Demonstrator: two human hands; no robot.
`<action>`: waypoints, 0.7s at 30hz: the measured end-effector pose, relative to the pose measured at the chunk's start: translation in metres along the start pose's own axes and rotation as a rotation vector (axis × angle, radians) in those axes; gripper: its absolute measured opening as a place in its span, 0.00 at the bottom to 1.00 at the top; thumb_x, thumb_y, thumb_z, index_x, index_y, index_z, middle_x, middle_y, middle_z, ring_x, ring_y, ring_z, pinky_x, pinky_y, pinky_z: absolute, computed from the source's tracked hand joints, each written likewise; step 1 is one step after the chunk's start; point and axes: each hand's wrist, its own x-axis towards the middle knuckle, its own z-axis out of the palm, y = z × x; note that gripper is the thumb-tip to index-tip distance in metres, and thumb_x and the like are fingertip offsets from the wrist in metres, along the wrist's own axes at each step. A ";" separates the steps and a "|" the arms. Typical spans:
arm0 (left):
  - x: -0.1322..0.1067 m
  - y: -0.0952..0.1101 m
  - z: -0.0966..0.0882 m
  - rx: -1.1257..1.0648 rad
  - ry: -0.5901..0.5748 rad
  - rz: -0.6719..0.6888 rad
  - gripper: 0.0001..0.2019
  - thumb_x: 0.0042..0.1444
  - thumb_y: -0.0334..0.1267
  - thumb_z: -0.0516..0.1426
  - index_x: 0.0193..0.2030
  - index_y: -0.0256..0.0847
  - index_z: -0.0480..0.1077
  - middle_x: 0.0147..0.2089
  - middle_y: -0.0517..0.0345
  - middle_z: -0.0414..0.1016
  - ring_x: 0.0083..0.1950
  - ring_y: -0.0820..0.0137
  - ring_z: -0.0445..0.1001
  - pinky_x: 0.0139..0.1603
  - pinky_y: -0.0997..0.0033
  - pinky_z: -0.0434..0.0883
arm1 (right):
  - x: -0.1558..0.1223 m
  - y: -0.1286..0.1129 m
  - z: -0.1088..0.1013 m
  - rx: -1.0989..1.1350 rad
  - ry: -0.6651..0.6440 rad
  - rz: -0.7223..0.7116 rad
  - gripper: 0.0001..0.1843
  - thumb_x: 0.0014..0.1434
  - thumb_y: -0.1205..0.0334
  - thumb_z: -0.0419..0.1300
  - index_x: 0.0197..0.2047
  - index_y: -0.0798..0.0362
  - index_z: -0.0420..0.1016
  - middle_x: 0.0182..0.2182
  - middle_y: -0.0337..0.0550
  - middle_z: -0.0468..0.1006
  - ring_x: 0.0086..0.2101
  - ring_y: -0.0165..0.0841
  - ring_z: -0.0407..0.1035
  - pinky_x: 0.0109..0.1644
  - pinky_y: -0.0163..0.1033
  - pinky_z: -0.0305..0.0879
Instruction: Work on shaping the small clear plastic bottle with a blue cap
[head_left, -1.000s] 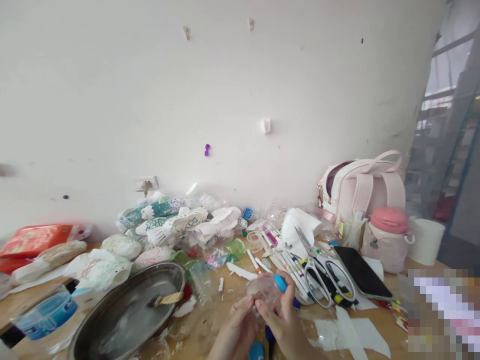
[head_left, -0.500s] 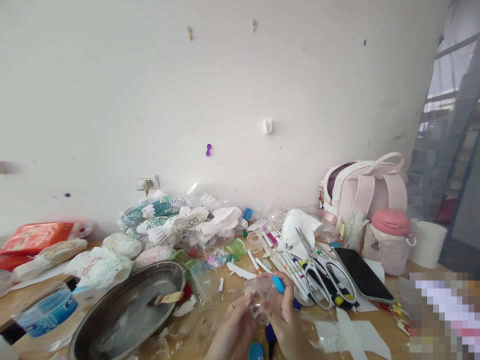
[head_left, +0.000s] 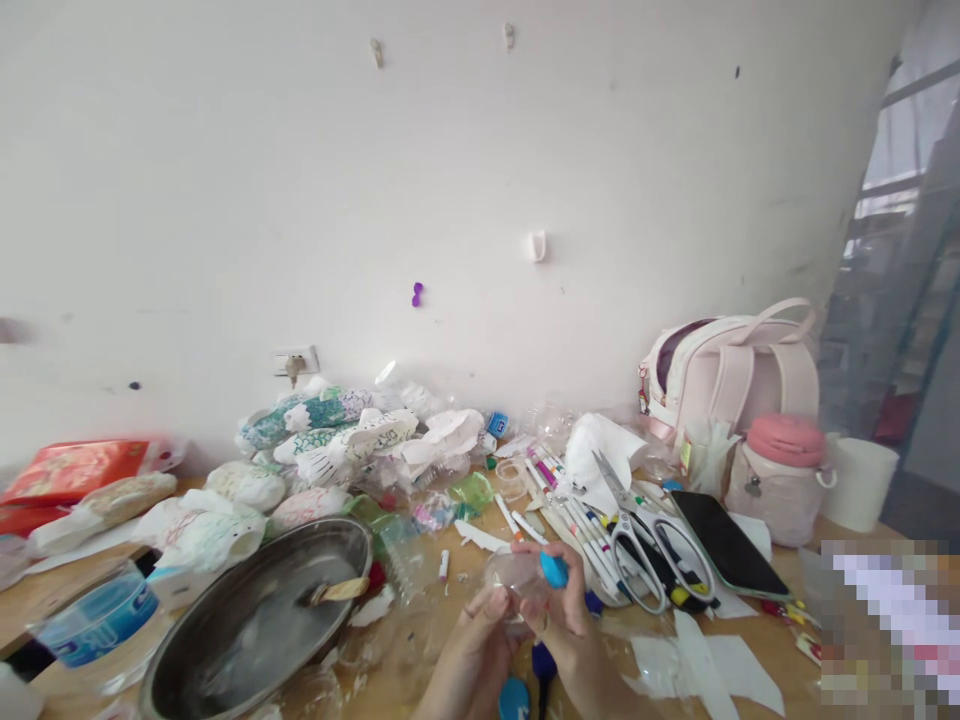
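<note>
- Holding a small clear plastic bottle top (head_left: 516, 578) with a round blue cap (head_left: 555, 570) just below the centre of the frame, low over the cluttered wooden table (head_left: 780, 625), between both hands
- Curling the left hand (head_left: 480, 645) in from the bottom edge, fingers pressed together, thumb tip set against the open end of the clear piece
- Pinching the capped end with the right hand (head_left: 574, 630) just to the right, thumb and forefinger closed around the blue cap, other fingers folded beneath
- Lying with the long axis roughly across the frame, tilted a little up to the right: cap end toward the right hand, open end toward the left, right fingers nearer the cap
- Resting just right of the hands, large white-handled scissors (head_left: 637, 545) over a row of coloured marker pens (head_left: 562, 495), beside a flat black phone (head_left: 731, 545)
- Sitting at the lower left, an oval grey steel pan (head_left: 255, 620)
- Standing at the right, a pink backpack (head_left: 731, 370) against the wall, a pink-lidded jar (head_left: 776, 480) and a white cup (head_left: 859, 485) in front
</note>
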 end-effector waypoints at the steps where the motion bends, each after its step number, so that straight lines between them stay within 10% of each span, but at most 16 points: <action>1: 0.000 -0.001 -0.002 0.008 0.007 0.003 0.13 0.48 0.42 0.65 0.39 0.40 0.80 0.41 0.49 0.83 0.48 0.57 0.76 0.51 0.63 0.67 | 0.001 -0.001 0.000 0.043 -0.023 0.023 0.24 0.58 0.44 0.60 0.52 0.43 0.58 0.54 0.45 0.68 0.52 0.40 0.67 0.58 0.47 0.60; 7: 0.001 -0.007 -0.010 0.088 0.119 0.014 0.13 0.47 0.44 0.65 0.39 0.42 0.79 0.35 0.54 0.81 0.38 0.64 0.76 0.37 0.70 0.67 | 0.005 -0.002 -0.003 0.090 0.040 0.095 0.20 0.59 0.41 0.57 0.47 0.42 0.59 0.48 0.39 0.73 0.50 0.37 0.67 0.59 0.43 0.57; 21: -0.004 0.007 0.003 0.070 0.085 -0.024 0.12 0.45 0.46 0.66 0.24 0.40 0.75 0.35 0.57 0.80 0.39 0.65 0.74 0.41 0.68 0.63 | 0.001 -0.003 -0.003 0.032 0.039 0.094 0.23 0.58 0.39 0.57 0.50 0.43 0.63 0.51 0.43 0.72 0.53 0.40 0.66 0.60 0.46 0.57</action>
